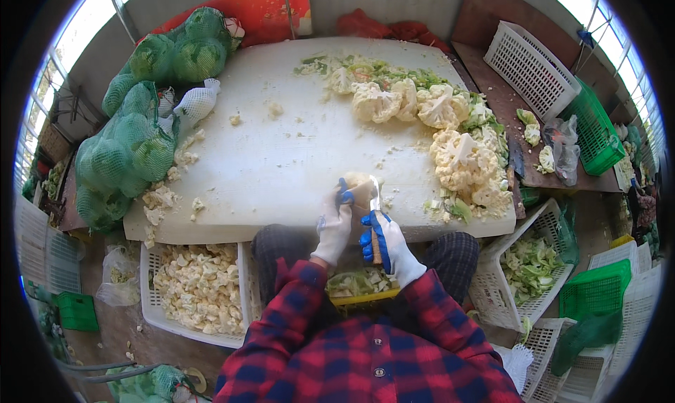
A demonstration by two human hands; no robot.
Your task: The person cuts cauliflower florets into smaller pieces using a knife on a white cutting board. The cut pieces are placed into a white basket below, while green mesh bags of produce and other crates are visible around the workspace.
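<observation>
My left hand (336, 221), in a white glove with blue-coated fingers, grips a cauliflower piece (358, 179) at the front edge of the white work table (295, 155). The piece is blurred and partly hidden by the fingers. My right hand (390, 242), gloved alike, is shut around the wooden handle (376, 249) of a knife. Its blade (375, 192) points away from me, up against the right side of the piece. To the right on the table lie several cut cauliflower heads (461, 157), with green leaf trimmings (477, 110) behind and beside them.
Green net bags of cauliflower (126, 150) crowd the table's left side. A white crate of florets (198, 287) stands below left; a yellow-rimmed container (364, 299) sits between my legs. At right are a tilted crate of leaves (532, 266) and a green crate (596, 134).
</observation>
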